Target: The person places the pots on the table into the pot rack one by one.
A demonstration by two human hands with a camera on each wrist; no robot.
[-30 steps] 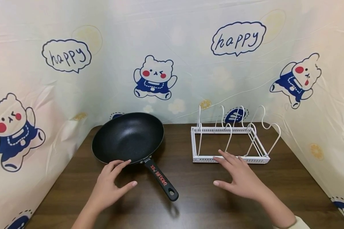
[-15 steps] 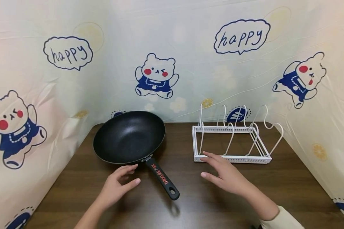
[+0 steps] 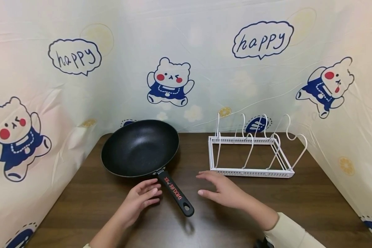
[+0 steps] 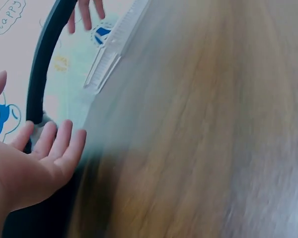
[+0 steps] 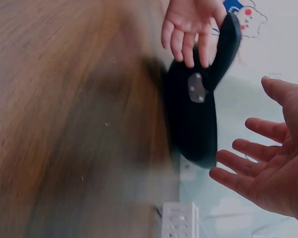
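Observation:
A black wok (image 3: 139, 148) sits at the left of the table, its black handle (image 3: 175, 193) with red lettering angled toward the front. My left hand (image 3: 139, 201) is just left of that handle, fingers spread and loosely bent, holding nothing. On the handle's other side my right hand (image 3: 224, 189) hovers with fingers extended and thumb apart, also holding nothing. It overlaps the near left corner of a white rack (image 3: 251, 172) with upright wire loops. In the right wrist view, the metal bracket (image 5: 196, 88) joins the handle to the wok, and the left palm faces up beside it.
The dark wood table (image 3: 198, 224) is enclosed at the back and sides by a pale cloth (image 3: 204, 86) printed with bears and "happy" bubbles. The rack stands at the back right, near the cloth.
My left hand has moved right, from the wok's near rim toward the handle. My right hand has moved left, away from the rack's front. The wok and rack have stayed put.

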